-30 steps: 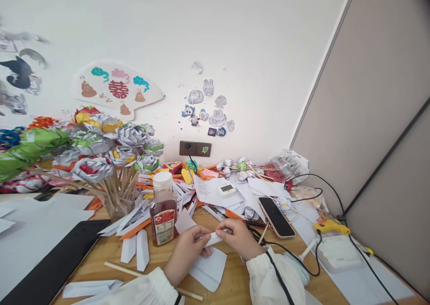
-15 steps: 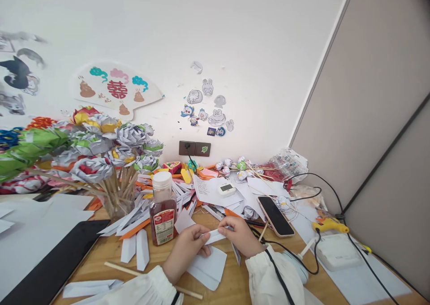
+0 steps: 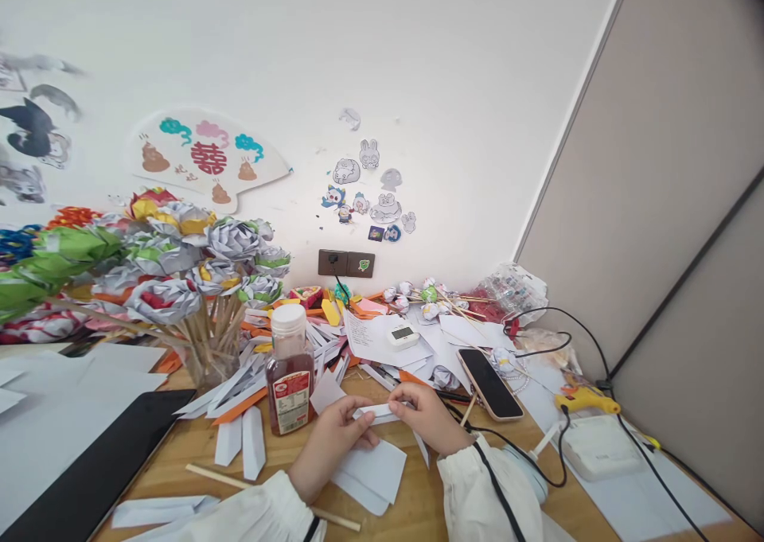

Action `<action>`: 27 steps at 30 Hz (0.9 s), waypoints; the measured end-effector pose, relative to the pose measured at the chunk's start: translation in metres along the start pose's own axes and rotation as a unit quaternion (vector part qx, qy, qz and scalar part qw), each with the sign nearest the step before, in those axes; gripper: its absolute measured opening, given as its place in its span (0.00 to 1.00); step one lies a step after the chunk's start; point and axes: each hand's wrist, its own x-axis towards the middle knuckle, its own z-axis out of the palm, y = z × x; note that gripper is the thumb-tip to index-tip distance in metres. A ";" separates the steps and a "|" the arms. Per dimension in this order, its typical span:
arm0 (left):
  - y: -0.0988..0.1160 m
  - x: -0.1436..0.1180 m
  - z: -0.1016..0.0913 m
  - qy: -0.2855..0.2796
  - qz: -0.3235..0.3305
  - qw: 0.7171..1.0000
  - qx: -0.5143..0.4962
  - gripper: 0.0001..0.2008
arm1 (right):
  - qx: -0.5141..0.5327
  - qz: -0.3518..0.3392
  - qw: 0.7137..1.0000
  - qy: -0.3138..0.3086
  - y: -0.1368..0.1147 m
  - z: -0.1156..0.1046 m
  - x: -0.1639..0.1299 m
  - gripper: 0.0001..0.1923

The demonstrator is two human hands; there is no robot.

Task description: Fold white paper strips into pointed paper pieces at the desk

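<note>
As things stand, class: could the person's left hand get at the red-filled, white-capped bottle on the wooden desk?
Probably yes: the bottle stands just beyond the left hand, nothing between them. But that hand is pinching a folded white paper strip.

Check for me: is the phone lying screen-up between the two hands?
No: the phone lies on the table beyond the right hand, while a folded white paper strip is held between that and the left hand.

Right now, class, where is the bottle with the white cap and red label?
In the head view the bottle stands upright on the wooden table, left of centre, just beyond the left hand and right of the paper flowers.
</note>
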 end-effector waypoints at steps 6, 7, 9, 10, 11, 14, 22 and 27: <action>0.001 0.000 0.000 -0.003 -0.010 1.000 -0.003 0.17 | 0.022 -0.003 1.000 -0.003 -0.001 0.000 0.001 0.05; 0.001 0.000 -0.001 -0.005 -0.014 1.000 -0.007 0.17 | 0.026 -0.001 1.000 -0.004 -0.001 0.000 0.001 0.05; 0.000 0.000 -0.001 -0.008 -0.021 1.000 -0.015 0.17 | 0.029 0.005 1.000 -0.005 -0.001 0.000 0.001 0.05; 0.000 0.000 -0.002 -0.006 -0.023 1.000 -0.019 0.17 | 0.030 0.007 1.000 -0.007 -0.001 0.001 0.001 0.05; 0.001 0.000 -0.002 -0.005 -0.025 0.999 -0.022 0.17 | 0.031 0.009 0.999 -0.008 -0.001 0.001 0.001 0.05; 0.002 -0.002 -0.001 0.002 -0.025 0.999 -0.023 0.17 | 0.032 0.009 0.999 -0.011 -0.002 0.001 0.000 0.05; 0.005 -0.004 -0.001 0.008 -0.034 0.999 -0.030 0.16 | 0.045 0.010 0.999 -0.014 -0.002 0.002 0.000 0.04; 0.006 -0.004 -0.001 0.015 -0.029 0.999 -0.029 0.15 | 0.039 0.010 0.999 -0.023 -0.002 0.002 0.000 0.06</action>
